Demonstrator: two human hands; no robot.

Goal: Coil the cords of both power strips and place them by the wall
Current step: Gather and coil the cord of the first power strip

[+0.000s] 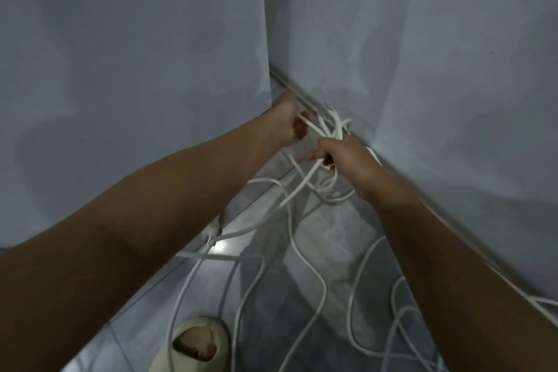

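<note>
White power-strip cord (305,254) trails in loose tangled loops over the tiled floor. My right hand (347,157) grips a bunch of coiled loops (335,127) held up near the room corner. My left hand (287,122) pinches a single strand of the same cord just left of the bunch. A white plug end (213,231) lies on the floor under my left forearm. No power-strip body is clearly visible.
Two pale walls meet in a corner (271,39) right ahead, with a baseboard (305,100) along the right wall. My foot in a beige slipper (196,344) stands at the bottom. More cord loops (401,320) lie at the lower right.
</note>
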